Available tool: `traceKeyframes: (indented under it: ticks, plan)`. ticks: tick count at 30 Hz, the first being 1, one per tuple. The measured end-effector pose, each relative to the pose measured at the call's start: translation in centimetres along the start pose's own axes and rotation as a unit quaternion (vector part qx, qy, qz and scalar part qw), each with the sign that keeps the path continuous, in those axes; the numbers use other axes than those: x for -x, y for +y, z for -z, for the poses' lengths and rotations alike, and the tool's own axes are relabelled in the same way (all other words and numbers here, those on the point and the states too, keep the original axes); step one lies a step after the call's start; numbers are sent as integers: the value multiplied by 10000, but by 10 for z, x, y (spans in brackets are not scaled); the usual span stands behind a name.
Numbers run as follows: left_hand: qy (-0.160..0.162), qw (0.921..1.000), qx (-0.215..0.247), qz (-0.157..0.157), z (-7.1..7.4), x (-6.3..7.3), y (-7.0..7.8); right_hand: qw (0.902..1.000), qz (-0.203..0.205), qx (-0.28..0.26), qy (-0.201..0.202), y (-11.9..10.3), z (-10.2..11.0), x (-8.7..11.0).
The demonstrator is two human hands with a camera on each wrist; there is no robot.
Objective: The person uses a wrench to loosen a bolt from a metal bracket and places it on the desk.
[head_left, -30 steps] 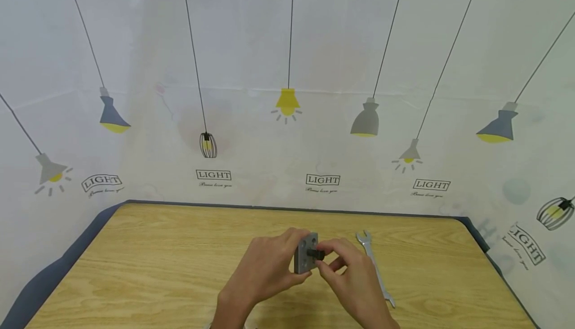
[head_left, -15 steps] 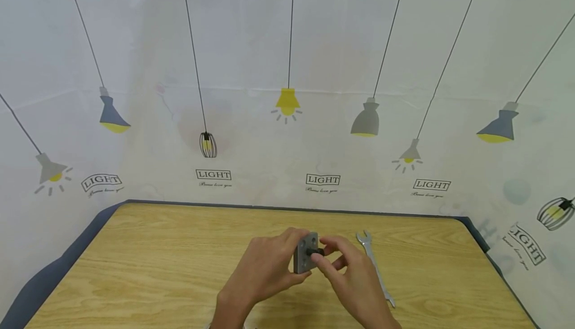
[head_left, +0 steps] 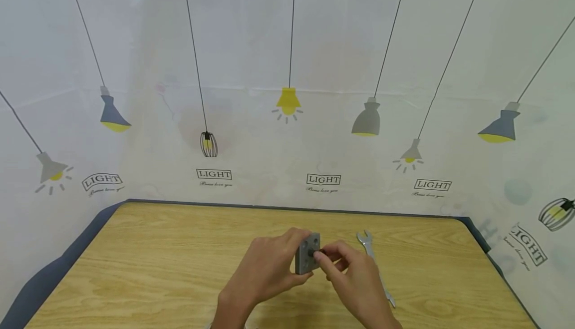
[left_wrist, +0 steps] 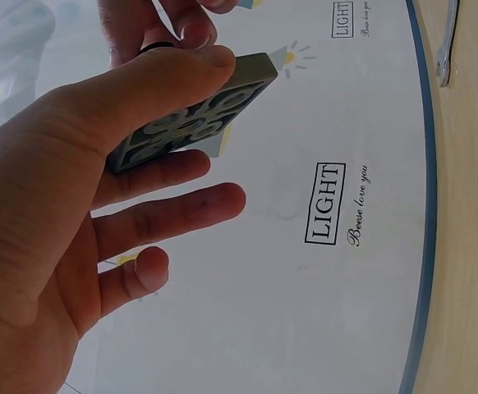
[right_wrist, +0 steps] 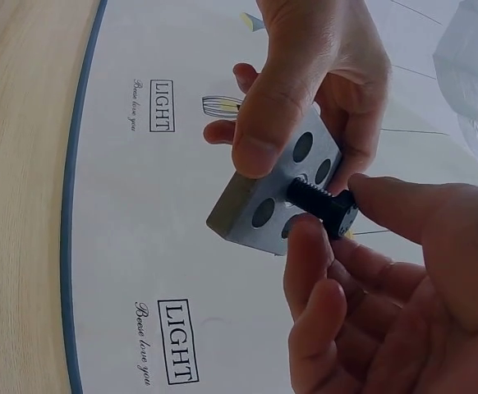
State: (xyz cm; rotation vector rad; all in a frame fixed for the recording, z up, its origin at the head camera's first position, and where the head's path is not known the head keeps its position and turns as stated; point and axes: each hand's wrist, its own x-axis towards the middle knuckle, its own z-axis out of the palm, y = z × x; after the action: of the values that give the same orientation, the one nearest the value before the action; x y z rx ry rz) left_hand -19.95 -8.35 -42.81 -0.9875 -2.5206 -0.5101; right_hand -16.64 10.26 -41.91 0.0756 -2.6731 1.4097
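My left hand [head_left: 269, 264] holds a square grey metal plate [head_left: 303, 265] on edge, thumb on one side and fingers on the other. Round holes pierce its face, seen closer in the right wrist view. A black hex-head bolt [right_wrist: 313, 199] stands in the plate's middle hole, with part of its thread still outside. Thumb and fingertips of my right hand [head_left: 355, 279] pinch the bolt's head. The plate's other face [left_wrist: 191, 123] shows recessed round shapes in the left wrist view. How deep the bolt sits is hidden.
An open-end wrench [head_left: 367, 245] lies on the wooden table [head_left: 157, 259], just right of my right hand. Behind the table's blue edge rises a pale backdrop [head_left: 251, 119] printed with lamps.
My right thumb has moved up from below the bolt onto its head, and the fingers have shifted around it. The left hand and plate have barely moved; the wrench lies still.
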Motion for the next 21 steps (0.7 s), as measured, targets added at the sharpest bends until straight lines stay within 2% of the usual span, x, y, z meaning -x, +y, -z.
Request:
traceKeyframes:
  ticks: [21]
  plan:
    - [-78, 10000, 28, 48, 0, -1, 0, 9995, 269, 95, 108, -2, 2, 1]
